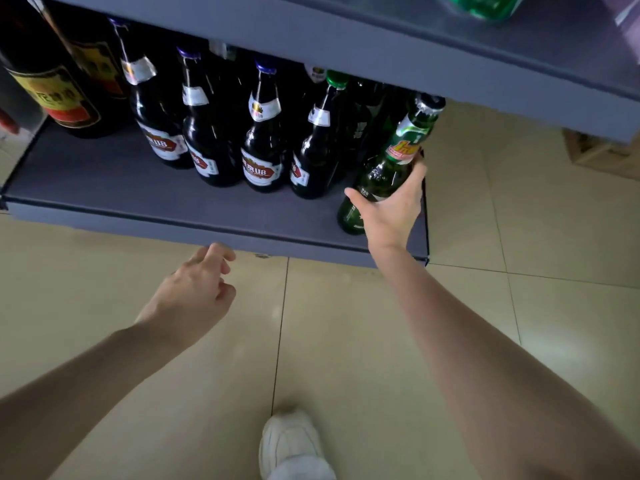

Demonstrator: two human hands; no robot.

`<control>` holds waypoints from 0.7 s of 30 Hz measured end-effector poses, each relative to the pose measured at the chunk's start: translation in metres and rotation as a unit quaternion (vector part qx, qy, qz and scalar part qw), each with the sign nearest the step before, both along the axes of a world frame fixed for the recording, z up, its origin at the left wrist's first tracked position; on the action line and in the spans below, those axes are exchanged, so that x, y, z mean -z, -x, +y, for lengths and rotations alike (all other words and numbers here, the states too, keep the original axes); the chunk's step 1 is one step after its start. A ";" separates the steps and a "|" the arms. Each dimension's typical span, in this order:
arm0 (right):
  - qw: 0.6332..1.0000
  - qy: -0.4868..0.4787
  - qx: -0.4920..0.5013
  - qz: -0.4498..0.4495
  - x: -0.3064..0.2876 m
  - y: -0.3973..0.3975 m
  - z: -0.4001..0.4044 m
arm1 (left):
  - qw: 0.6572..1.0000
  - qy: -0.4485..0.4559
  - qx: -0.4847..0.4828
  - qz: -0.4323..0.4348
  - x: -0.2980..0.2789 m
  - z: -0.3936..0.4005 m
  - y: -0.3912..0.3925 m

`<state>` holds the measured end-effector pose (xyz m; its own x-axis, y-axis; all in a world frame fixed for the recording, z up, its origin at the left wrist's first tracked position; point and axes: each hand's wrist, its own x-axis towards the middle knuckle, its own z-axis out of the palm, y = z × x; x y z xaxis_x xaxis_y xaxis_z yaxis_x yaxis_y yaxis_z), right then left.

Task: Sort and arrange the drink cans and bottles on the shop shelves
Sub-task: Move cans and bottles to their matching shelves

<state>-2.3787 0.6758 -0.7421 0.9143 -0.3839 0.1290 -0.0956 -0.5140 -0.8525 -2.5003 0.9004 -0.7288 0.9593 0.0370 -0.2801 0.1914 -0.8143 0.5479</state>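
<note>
My right hand (391,206) grips a green glass beer bottle (388,168) at the right end of the low grey shelf (114,188), thumb on its left side and fingers round its right. The bottle leans to the right, its base on the shelf. To its left stands a row of several dark beer bottles (261,140) with white and red labels. My left hand (195,289) hovers in front of the shelf's front edge with loosely curled fingers and holds nothing.
Two large dark bottles with yellow and red labels (52,81) stand at the shelf's far left. An upper grey shelf (415,53) overhangs the bottles, with a green bottle (485,5) on it. A cardboard box (595,150) sits on the tiled floor at right. My white shoe (294,445) is below.
</note>
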 end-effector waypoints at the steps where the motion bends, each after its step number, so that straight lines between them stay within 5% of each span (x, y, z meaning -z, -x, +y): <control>1: 1.000 -0.001 -0.006 -0.001 0.000 -0.004 0.003 | 1.000 -0.002 -0.010 0.000 0.003 0.001 -0.001; 12: 1.000 0.005 -0.025 0.018 -0.003 -0.010 0.011 | 0.997 -0.053 0.054 0.000 -0.012 0.006 0.010; 21: 0.982 -0.045 -0.011 0.182 -0.026 -0.004 0.008 | 0.994 -0.076 0.075 -0.024 -0.061 0.026 0.024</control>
<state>-2.3752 0.6842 -0.7160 0.9013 -0.3593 -0.2420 -0.3931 -0.4438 -0.8053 -2.5243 0.9263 -0.6676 0.9693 -0.0697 -0.2359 0.0377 -0.9056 0.4224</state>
